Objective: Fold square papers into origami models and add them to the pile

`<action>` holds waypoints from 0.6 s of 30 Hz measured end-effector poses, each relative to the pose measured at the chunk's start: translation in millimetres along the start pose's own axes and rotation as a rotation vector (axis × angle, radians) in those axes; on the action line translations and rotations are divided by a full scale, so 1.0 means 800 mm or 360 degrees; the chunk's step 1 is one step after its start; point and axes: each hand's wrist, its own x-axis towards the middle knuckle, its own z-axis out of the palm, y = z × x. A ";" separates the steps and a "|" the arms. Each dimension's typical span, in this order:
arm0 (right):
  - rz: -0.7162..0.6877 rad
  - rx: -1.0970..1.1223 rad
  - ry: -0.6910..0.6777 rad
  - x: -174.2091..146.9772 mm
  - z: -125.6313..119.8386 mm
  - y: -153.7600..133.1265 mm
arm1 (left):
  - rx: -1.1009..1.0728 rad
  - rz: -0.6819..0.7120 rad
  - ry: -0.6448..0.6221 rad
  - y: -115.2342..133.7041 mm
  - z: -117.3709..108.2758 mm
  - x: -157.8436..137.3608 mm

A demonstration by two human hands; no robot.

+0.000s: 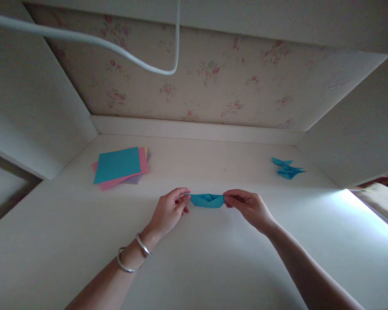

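Note:
A blue folded paper boat (207, 201) is stretched level between my two hands over the white tabletop (194, 258). My left hand (172, 209) pinches its left tip between thumb and fingers. The opposite tip is pinched by my right hand (245, 206). A small raised peak shows in the middle of the boat. Two silver bangles (129, 260) circle my left wrist. Whether the boat's underside touches the table I cannot tell.
At the back left lies a stack of coloured paper sheets (118, 165), blue on top. Blue folded paper pieces (289, 171) sit at the back right. Side panels and a floral-papered back wall (210, 82) enclose the table. A white cable (116, 47) hangs in front.

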 end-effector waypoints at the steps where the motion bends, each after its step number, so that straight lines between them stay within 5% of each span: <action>1: -0.0010 0.0001 -0.0004 -0.001 0.001 0.001 | 0.0000 -0.0001 -0.0008 -0.001 0.000 0.000; 18: -0.0152 -0.0045 0.0112 -0.017 0.001 0.024 | 0.0340 0.0311 -0.0070 -0.006 0.003 -0.005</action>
